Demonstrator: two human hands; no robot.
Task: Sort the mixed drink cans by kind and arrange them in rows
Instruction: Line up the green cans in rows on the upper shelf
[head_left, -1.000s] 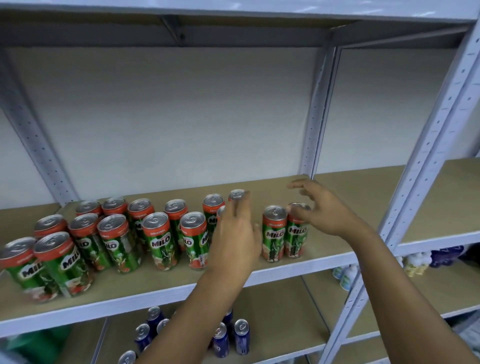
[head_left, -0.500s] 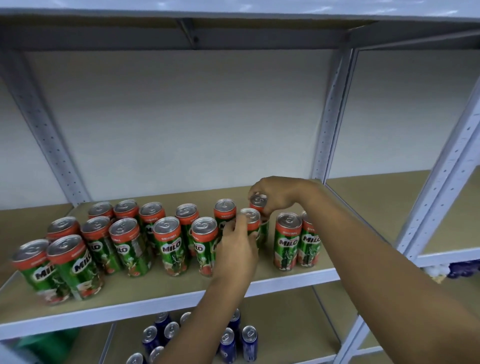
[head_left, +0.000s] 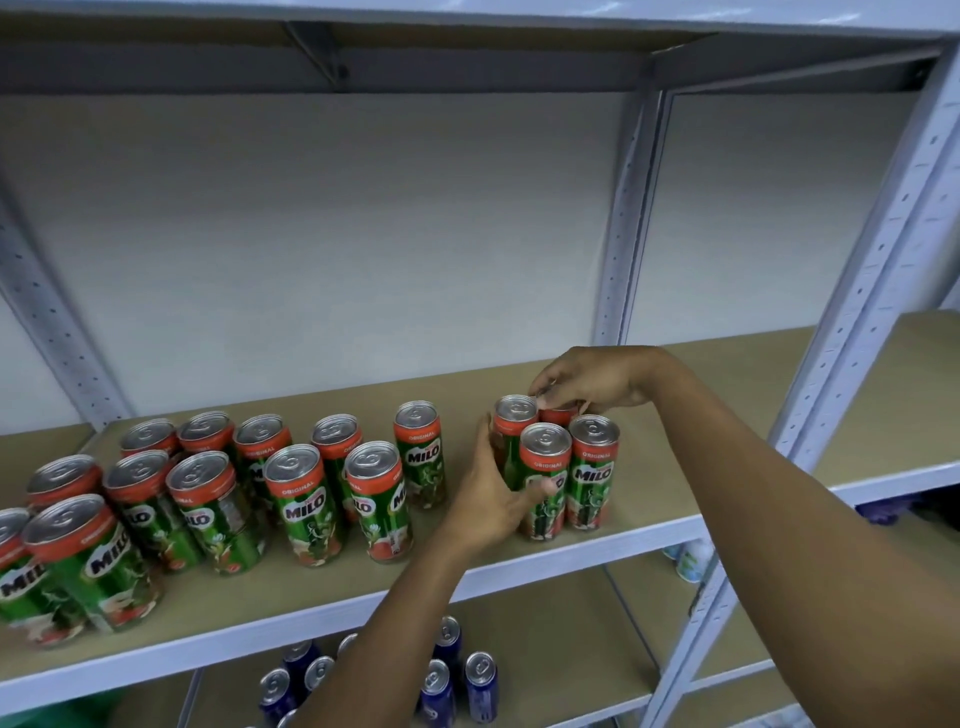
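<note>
Right, far left of frame, loose Milo cans (head_left: 298, 506) stand scattered along the shelf (head_left: 322, 587), two rough lines, gaps uneven, some leaning into each other by the look of the wide lens. Centre now: left hand (head_left: 496, 496), fingers curled round the side of the back-left can (head_left: 511, 431), thumb lying across the front can (head_left: 545, 478). Just right of that, right hand (head_left: 582, 384) reaches over from above, fingertips pinching the rim of the back-right can (head_left: 558, 415), mostly hidden behind its neighbours. Four cans packed tight there, touching, a neat block beside the fourth one (head_left: 592, 470).

Risk, I'd say: these are tall and narrow, and the front pair sits near the shelf lip. A shove from that thumb could tip one forward off the edge, down towards the blue cans (head_left: 480, 686) on the lower shelf. The right forearm also crosses above the block; dropping the elbow could clip a top.

Room to work: bare shelf behind the cans and on the right of the block up to the post (head_left: 623, 249), and a wide gap in the middle, left of the hand.
</note>
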